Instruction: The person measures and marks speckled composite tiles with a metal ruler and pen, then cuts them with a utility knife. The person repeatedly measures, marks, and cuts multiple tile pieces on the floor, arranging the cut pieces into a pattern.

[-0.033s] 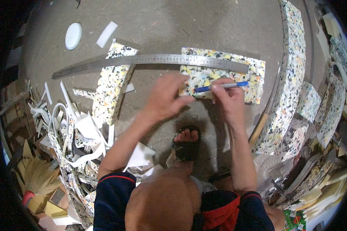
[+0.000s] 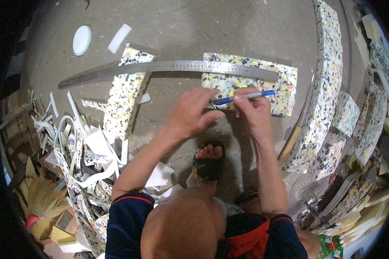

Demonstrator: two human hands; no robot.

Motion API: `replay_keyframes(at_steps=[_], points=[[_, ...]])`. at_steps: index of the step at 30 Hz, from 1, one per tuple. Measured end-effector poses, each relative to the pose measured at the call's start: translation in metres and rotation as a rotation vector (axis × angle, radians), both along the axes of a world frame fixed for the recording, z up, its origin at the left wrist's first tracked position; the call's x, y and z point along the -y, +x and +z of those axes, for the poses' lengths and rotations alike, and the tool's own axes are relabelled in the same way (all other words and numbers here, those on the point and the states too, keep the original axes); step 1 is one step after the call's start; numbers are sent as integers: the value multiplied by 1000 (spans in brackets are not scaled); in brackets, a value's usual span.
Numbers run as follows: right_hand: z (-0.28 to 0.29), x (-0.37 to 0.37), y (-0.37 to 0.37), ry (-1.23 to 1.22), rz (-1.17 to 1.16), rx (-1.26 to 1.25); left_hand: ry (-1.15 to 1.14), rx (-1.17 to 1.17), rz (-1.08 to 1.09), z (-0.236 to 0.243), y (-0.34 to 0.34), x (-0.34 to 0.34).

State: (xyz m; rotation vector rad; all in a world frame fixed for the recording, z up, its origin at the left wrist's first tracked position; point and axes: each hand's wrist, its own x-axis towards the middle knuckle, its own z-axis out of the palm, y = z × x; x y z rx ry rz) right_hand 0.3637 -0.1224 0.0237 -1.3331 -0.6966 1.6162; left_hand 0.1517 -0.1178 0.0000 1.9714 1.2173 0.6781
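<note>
A blue-and-white pen [image 2: 266,93] lies slantwise in my right hand [image 2: 256,110], pinched between thumb and fingers over the near edge of a speckled foam block [image 2: 250,88]. My left hand [image 2: 193,110] is at that block's left end, thumb and fingers apart around the pen's left tip, with nothing visible between them. Whether its fingertips touch the foam or the pen, I cannot tell. A long metal ruler [image 2: 177,66] spans from this block leftward across a second speckled foam strip [image 2: 127,93].
White foam offcuts [image 2: 97,144] are heaped at the left, above a straw broom [image 2: 47,200]. A long knife with a wooden handle [image 2: 290,142] lies beside a tall foam slab [image 2: 322,90] on the right. A white disc [image 2: 82,40] and a small white strip [image 2: 119,38] rest on the far floor.
My right hand and the pen have shifted slightly left. My left hand has moved a little to the right, closer to the pen tip. The ruler and foam pieces stay put.
</note>
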Motion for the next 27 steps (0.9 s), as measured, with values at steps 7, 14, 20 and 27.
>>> replay_keyframes(at_steps=[7, 14, 20, 27], points=[[2, -14, -5, -53, 10, -159, -49, -189, -124, 16, 18, -14], [3, -17, 47, 254, -307, -348, -196, -138, -226, 36, -23, -15], [36, -43, 129, 441, -201, 709, 154, -439, 100, 31, -99, -40], [-57, -60, 59, 804, 273, 1391, -23, -569, 179, -19, -95, -132]])
